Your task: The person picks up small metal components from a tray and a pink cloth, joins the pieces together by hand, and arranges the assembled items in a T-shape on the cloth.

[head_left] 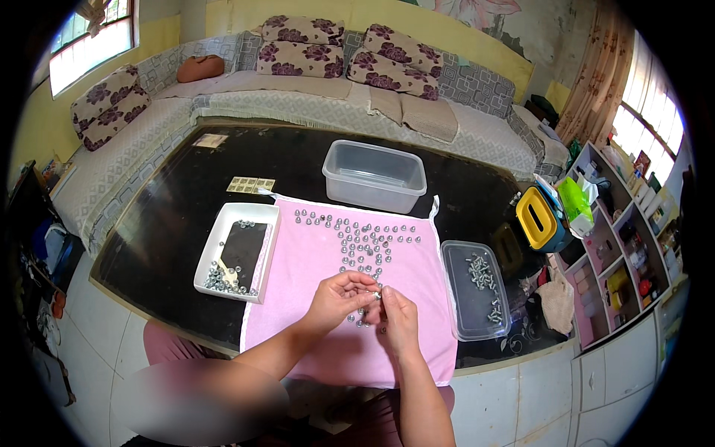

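My left hand (pixel 345 299) and my right hand (pixel 401 319) meet over the near part of a pink cloth (pixel 298 261), fingertips pinched together. Between them is a small silver metal piece (pixel 377 295), mostly covered by the fingers; its exact kind is hard to make out. Beyond the hands, many small round silver metal pieces (pixel 365 240) stand in rows on the cloth. To the left, a white box (pixel 210 257) holds silver nuts (pixel 222 280) and a pale flat piece. On the right, a clear shallow plastic tray (pixel 463 324) holds loose silver screws (pixel 481 273).
The cloth lies on a dark glossy table (pixel 167 223). At its far side stands a clear plastic tub (pixel 372 190), with a small printed card (pixel 251 185) to the left. A yellow-topped box (pixel 538 216) sits right, beside a shelf unit (pixel 603 253). A sofa (pixel 298 89) runs behind.
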Available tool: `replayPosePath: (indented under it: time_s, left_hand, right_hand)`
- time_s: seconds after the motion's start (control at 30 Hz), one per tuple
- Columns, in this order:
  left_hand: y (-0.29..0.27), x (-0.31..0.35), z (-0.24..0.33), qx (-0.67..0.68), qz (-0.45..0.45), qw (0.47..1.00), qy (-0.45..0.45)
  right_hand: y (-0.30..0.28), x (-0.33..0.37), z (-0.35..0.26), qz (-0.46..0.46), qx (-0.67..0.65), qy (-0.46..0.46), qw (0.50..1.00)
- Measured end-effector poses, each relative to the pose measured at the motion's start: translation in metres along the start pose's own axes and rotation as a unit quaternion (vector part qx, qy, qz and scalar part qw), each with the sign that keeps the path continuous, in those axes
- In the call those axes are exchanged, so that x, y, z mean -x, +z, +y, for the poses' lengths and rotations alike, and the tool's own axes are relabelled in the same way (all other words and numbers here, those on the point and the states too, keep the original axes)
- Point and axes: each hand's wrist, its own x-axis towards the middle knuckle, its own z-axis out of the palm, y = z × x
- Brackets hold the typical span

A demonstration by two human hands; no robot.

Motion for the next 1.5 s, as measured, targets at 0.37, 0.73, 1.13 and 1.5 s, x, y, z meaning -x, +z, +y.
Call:
replayPosePath:
  time_s: [0.37, 0.73, 1.13, 1.5]
  left_hand:
    - [0.0, 0.0, 0.002, 0.014, 0.0, 1.0, -0.007]
    - [0.0, 0.001, 0.005, 0.039, -0.014, 0.999, -0.007]
    - [0.004, 0.001, 0.004, 0.013, 0.018, 1.0, -0.001]
    - [0.002, 0.003, 0.004, 0.02, 0.0, 1.0, -0.014]
  right_hand:
    - [0.001, -0.001, 0.002, -0.005, 0.007, -0.01, 1.0]
    - [0.002, 0.002, -0.008, -0.034, -0.015, 0.032, 0.999]
    - [0.001, 0.002, -0.001, -0.047, -0.04, 0.018, 0.998]
    - [0.003, -0.001, 0.012, -0.036, -0.07, 0.006, 0.997]
